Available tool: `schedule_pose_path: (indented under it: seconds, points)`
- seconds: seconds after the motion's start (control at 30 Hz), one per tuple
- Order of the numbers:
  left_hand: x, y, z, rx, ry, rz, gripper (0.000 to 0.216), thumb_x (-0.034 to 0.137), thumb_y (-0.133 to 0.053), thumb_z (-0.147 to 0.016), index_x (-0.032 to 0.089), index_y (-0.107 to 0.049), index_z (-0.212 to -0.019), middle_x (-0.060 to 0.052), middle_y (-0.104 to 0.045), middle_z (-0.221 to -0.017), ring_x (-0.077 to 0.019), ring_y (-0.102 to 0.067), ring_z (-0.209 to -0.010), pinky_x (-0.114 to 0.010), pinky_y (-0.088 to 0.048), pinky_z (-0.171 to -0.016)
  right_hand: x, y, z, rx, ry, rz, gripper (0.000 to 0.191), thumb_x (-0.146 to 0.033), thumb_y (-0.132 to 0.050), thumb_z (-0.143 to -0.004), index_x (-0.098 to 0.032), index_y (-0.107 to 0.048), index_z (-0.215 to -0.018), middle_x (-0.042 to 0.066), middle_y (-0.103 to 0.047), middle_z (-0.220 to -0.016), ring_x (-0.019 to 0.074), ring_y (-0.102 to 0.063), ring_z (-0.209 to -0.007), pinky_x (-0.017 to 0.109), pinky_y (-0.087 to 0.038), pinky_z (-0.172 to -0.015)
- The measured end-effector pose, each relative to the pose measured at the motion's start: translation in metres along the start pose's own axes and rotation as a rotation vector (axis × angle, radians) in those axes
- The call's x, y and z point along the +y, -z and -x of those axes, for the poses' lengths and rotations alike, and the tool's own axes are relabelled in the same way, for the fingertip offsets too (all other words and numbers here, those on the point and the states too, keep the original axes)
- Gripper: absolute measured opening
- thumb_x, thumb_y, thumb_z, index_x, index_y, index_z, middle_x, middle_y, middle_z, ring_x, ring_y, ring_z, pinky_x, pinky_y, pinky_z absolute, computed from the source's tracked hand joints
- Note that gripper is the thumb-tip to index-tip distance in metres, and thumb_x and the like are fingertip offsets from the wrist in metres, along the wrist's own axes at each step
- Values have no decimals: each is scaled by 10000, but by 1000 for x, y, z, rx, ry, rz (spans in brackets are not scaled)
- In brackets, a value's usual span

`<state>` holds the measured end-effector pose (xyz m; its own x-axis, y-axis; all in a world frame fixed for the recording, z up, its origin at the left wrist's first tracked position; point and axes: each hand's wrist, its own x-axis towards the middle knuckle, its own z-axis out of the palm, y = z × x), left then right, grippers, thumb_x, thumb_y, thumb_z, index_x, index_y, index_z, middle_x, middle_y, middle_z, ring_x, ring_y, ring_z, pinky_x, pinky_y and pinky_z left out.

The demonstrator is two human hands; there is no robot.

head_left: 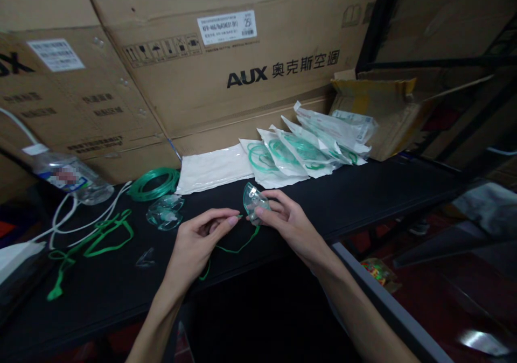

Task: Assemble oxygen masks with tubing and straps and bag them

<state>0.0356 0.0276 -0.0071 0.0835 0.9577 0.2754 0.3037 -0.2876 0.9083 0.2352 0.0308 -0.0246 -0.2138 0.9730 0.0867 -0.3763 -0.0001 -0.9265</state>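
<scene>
Between thumb and fingers, my right hand holds a clear green oxygen mask above the black tabletop. My left hand pinches a thin green elastic strap, which hangs in a loop below the mask. One end of the strap dangles under the left hand. Left of that hand lie more clear masks. Loose green straps are spread farther left, and a coil of green tubing rests behind the masks.
Packed mask pouches line the back, beside flat white bags. An open carton stands at the back right. A plastic bottle and white cables are at the left. Big cardboard boxes form the back wall.
</scene>
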Motion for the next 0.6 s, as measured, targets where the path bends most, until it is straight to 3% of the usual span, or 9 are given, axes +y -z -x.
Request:
schedule_pose_path:
  seconds: [0.6]
  points:
    - [1, -2, 0, -43, 30, 65, 266, 331, -804, -795, 208, -761, -1026, -32, -792, -925, -154, -707, -809, -229, -532, -727, 2, 0, -1, -37, 5, 78, 429, -349, -854, -723, -233, -576, -1030, 11, -766, -966, 187, -735, -909, 333, -548, -867]
